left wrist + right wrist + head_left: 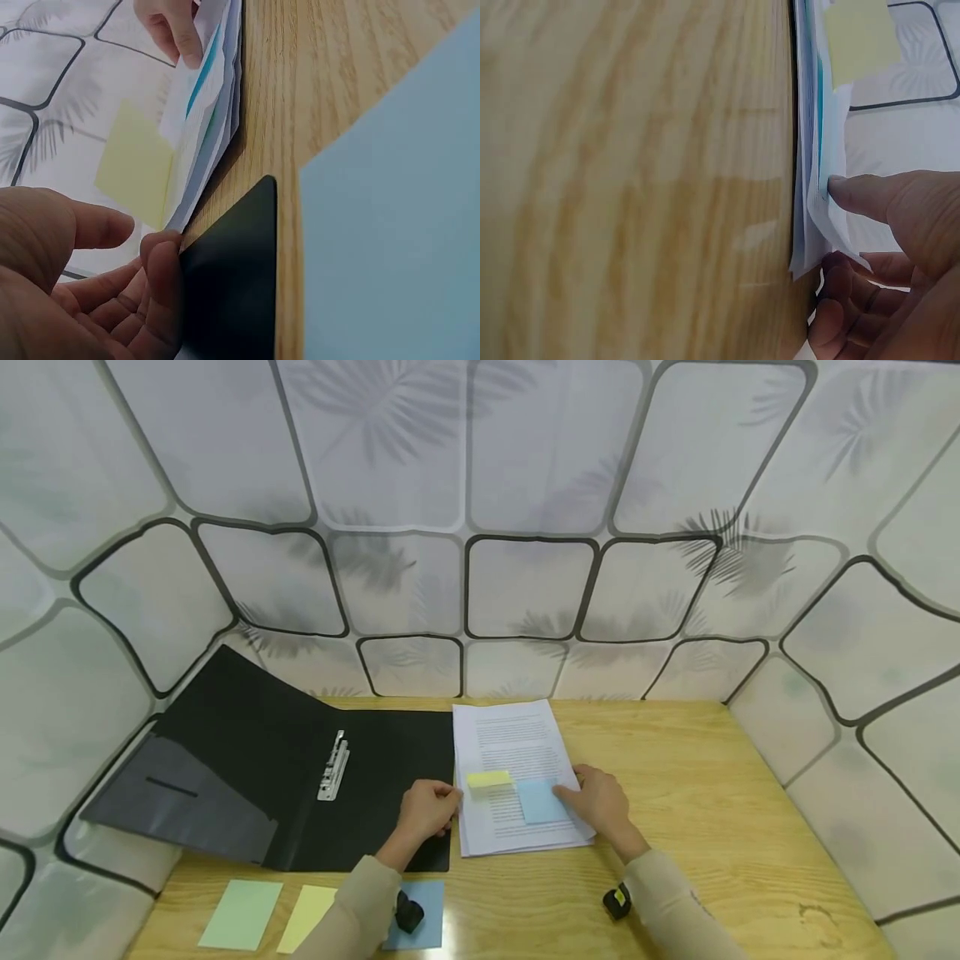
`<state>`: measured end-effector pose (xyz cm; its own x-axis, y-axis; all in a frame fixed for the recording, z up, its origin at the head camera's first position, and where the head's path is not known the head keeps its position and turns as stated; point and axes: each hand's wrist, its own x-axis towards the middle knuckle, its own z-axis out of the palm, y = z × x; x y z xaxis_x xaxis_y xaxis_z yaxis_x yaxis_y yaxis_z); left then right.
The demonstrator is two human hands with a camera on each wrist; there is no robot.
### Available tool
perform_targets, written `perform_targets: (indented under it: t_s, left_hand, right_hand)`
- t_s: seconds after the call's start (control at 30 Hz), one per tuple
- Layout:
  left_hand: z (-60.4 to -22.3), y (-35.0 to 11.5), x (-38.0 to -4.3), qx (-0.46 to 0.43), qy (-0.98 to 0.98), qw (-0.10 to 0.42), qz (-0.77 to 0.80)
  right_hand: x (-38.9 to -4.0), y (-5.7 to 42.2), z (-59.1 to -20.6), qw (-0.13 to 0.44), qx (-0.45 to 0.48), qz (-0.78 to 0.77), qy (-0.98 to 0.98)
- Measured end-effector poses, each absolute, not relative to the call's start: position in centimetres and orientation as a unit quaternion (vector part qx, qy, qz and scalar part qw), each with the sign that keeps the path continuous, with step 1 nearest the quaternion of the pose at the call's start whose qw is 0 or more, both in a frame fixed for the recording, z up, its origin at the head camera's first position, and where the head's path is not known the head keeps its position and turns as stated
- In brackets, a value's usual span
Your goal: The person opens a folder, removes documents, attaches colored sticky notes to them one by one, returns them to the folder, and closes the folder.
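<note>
A stack of printed papers (510, 735) lies partly over the right edge of an open black folder (405, 743). Stuck on the top sheet are a yellow sticky note (489, 779) and a blue sticky note (543, 802). My right hand (603, 802) holds the stack's right edge, thumb over the blue note and fingers curled at the sheets' edge in the right wrist view. At the stack's left edge is my left hand (427, 812), its fingertips right at the paper; the left wrist view shows a gap between thumb (105, 225) and loosely bent fingers.
A metal clip (333, 768) is fixed inside the folder, whose cover leans up at the left. Along the table's front lie a green sheet (240, 914), a yellow sheet (309, 914) and a blue sheet (431, 914). A patterned curtain (525, 585) surrounds the wooden table (712, 827).
</note>
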<state>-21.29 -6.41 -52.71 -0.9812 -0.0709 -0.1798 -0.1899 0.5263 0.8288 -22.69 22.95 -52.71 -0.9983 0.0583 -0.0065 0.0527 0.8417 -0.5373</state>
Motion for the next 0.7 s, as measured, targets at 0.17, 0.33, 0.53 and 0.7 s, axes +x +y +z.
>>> perform_targets:
  t_s: [0.17, 0.33, 0.53, 0.7]
  left_hand:
    - [-52.8, -6.2, -21.4, -0.068, 0.859, 0.046, 0.506]
    - [-52.9, -5.7, -21.5, -0.075, 0.818, 0.038, 0.569]
    - [-53.2, -5.2, -21.7, -0.105, 0.805, 0.048, 0.581]
    - [-53.4, -4.8, -22.1, -0.116, 0.814, 0.067, 0.565]
  right_hand:
    - [-22.6, 22.9, -52.8, 0.007, -0.022, 0.278, -0.960]
    - [-22.6, 22.9, -52.8, 0.004, -0.019, 0.270, -0.963]
    - [-22.7, 22.9, -52.8, 0.001, -0.019, 0.261, -0.965]
    - [-22.6, 22.8, -52.8, 0.001, -0.023, 0.257, -0.966]
